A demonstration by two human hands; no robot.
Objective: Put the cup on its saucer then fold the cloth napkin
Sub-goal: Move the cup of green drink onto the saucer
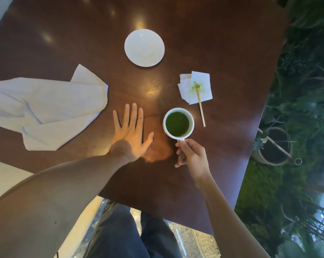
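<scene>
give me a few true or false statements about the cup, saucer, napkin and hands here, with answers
1. The cup stands on the saucer. False: it stands on the table, apart from the bare saucer.
2. The right hand pinches the cup's handle. True.
3. The left hand grips the cloth napkin. False: it lies flat on the table beside it.
4. The cup holds green liquid. True.
5. The napkin is neatly folded. False: it lies rumpled.

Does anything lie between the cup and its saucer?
No. In the head view, only bare table separates cup from saucer; the stained paper napkin sits off right.
</scene>
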